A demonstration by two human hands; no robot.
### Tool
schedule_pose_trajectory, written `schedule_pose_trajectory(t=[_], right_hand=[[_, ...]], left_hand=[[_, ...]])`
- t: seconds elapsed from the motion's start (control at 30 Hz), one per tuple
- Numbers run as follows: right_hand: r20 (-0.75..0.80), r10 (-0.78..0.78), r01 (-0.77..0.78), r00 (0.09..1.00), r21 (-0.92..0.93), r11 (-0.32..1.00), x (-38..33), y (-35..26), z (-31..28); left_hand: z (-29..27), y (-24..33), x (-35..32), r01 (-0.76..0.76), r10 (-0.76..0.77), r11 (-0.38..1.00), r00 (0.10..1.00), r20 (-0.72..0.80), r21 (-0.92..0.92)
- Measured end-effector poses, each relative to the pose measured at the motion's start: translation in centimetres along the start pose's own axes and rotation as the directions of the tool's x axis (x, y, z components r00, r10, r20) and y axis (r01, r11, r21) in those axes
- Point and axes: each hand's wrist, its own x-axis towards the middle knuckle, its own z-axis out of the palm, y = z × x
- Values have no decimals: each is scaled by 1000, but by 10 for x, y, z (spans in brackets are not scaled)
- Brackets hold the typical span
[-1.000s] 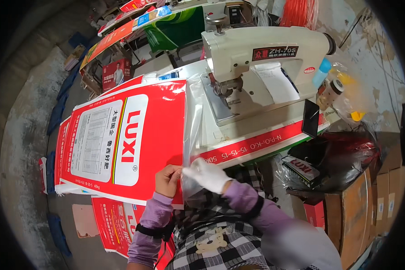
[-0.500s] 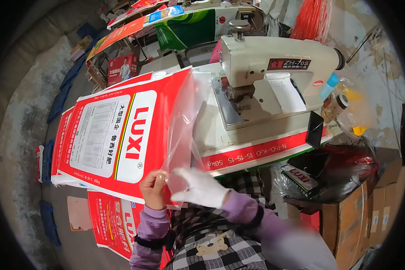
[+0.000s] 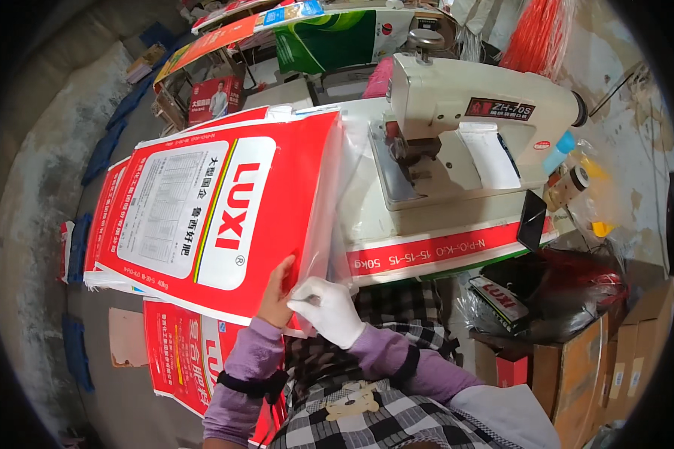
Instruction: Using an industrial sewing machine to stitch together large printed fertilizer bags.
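Note:
A red and white fertilizer bag (image 3: pixel 277 202) lies flat on a stack of similar bags, left of a cream sewing machine (image 3: pixel 472 120). A clear plastic liner (image 3: pixel 337 232) sticks out of its right edge. At the near right corner, my bare left hand (image 3: pixel 278 293) grips the bag's edge, one finger stretched over the red face. Close against it, my right hand (image 3: pixel 329 310), in a white glove, has its fingertips pinched together on the liner's near corner. The exact pinch point is partly hidden between the hands.
A dark phone (image 3: pixel 532 220) leans at the machine table's right end, near a thread spool (image 3: pixel 569 187). Cardboard boxes (image 3: pixel 584 367) and a black plastic bundle (image 3: pixel 517 292) stand at the right. Another red bag (image 3: pixel 183 352) hangs below the stack.
My right hand has gone from loosely spread fingers to a pinch beside my left hand. My left hand has shifted onto the bag's corner. The liner sits closer to the bag's edge.

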Motion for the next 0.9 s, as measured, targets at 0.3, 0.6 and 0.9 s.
schedule_pose_trajectory(t=[0.3, 0.6, 0.9], right_hand=[[198, -90, 159, 976, -366, 917, -1, 27, -17], [608, -210, 451, 765, -273, 850, 16, -5, -22], [870, 10, 810, 493, -463, 360, 77, -5, 35]], left_hand=[[-9, 26, -22, 352, -354, 904, 935, -38, 244], [-7, 41, -33, -86, 149, 937, 975, -164, 340], [-47, 120, -108, -122, 251, 315, 967, 41, 941]])
